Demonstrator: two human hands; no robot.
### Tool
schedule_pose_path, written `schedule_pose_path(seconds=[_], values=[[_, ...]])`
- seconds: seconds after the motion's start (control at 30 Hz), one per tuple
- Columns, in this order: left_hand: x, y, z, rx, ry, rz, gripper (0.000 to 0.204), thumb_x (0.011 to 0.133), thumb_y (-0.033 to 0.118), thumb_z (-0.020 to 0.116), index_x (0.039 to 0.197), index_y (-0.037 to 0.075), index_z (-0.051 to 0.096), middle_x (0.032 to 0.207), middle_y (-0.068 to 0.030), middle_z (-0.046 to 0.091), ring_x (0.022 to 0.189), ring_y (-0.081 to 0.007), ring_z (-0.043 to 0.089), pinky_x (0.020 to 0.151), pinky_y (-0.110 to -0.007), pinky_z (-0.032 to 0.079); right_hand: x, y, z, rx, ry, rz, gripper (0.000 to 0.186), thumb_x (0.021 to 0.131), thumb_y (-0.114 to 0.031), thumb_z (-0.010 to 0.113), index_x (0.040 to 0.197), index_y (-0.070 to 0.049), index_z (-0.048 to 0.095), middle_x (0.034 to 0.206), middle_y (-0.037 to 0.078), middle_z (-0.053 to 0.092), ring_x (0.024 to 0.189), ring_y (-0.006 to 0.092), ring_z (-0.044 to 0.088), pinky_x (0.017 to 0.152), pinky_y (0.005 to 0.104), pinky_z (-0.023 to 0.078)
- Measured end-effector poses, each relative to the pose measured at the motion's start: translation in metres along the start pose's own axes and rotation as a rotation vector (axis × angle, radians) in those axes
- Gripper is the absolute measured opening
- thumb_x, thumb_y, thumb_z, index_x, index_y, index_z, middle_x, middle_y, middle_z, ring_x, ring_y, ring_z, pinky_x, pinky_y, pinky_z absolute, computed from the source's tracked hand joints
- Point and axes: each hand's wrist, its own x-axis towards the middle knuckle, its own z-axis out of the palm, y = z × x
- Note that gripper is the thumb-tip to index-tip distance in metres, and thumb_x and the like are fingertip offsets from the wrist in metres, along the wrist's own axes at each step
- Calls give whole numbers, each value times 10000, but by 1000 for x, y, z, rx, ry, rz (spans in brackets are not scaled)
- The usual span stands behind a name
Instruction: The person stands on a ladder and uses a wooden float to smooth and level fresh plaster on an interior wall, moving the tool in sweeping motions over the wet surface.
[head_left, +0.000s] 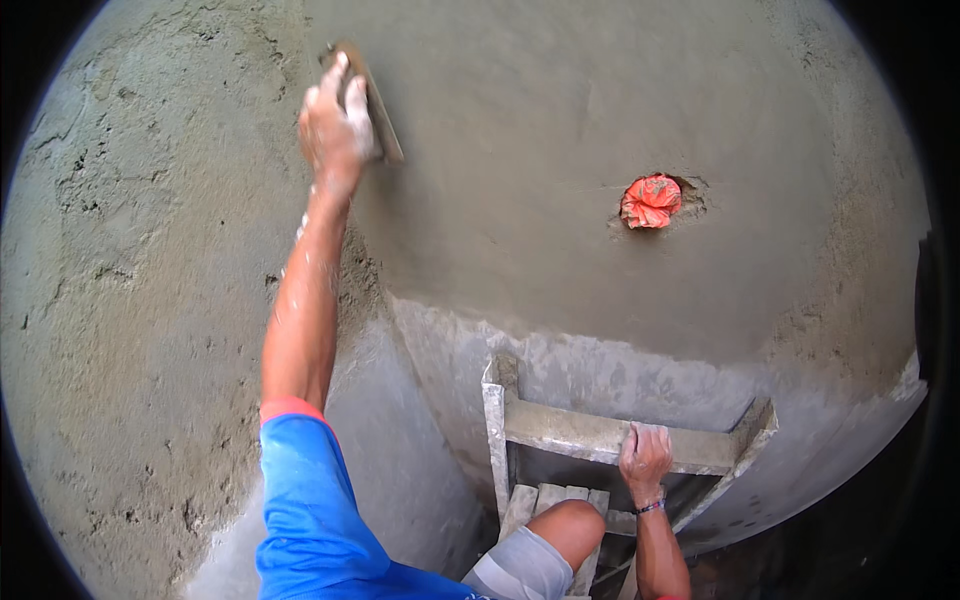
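My left hand (335, 130) is raised high against the wall with its fingers closed round a plastering trowel (378, 110). The trowel is thin and flat, smeared with cement, and tilted nearly edge-on beside the corner between two walls. Its handle is hidden behind my fingers. Grey wet plaster (510, 150) covers the wall to the right of the trowel. Lower down, my right hand (646, 458) is wrapped over the top rung (570, 430) of a cement-stained wooden ladder (496, 430), which stands close to the wall.
A crumpled orange-red plastic plug (651, 201) sits in a hole in the plastered wall. The left wall (130, 280) is rough and pitted. Smooth grey wall (640, 370) shows below the plaster. My bent knee (572, 530) is just below the ladder's top rung, over wooden slats (520, 508).
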Motion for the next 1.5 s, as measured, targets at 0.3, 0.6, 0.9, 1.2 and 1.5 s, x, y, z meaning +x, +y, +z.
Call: schedule_pose_path(seconds=[0.3, 0.6, 0.9, 1.2, 1.5], values=[[-24, -9, 33, 141, -126, -17, 426, 964, 262, 636, 1377, 166, 598, 1080, -181, 686, 955, -299, 676, 850, -387, 536, -7, -1, 5, -1, -21, 40, 110, 815, -73, 667, 920, -47, 686, 796, 133, 627, 810, 354, 604, 718, 459, 470], [-154, -41, -14, -27, -198, 119, 476, 893, 110, 711, 1359, 118, 613, 864, -130, 592, 777, -270, 607, 736, -392, 509, -8, -2, 14, 26, -15, 31, 82, 814, -89, 671, 889, -55, 682, 775, 132, 611, 783, 358, 590, 695, 469, 457], [109, -21, 11, 114, -25, 184, 382, 931, 224, 592, 1261, 39, 651, 1230, -210, 661, 1162, -369, 620, 1016, -424, 480, -6, -2, 9, 7, -15, 19, 133, 795, 12, 651, 921, -22, 675, 830, 141, 649, 764, 352, 598, 685, 454, 482], [-175, -70, 22, 138, -151, -26, 454, 933, 169, 662, 1381, 162, 590, 937, -145, 611, 818, -312, 637, 733, -416, 520, -10, 3, 6, 0, -40, 40, 121, 816, -41, 669, 937, -40, 684, 823, 142, 627, 782, 356, 592, 695, 456, 471], [-422, -116, -20, 17, -373, -189, 537, 893, 110, 707, 1409, 164, 566, 888, -161, 554, 750, -326, 598, 669, -418, 507, -8, -2, 12, 19, -35, 42, 153, 815, -37, 665, 965, -47, 693, 848, 137, 642, 823, 358, 608, 731, 455, 481]])
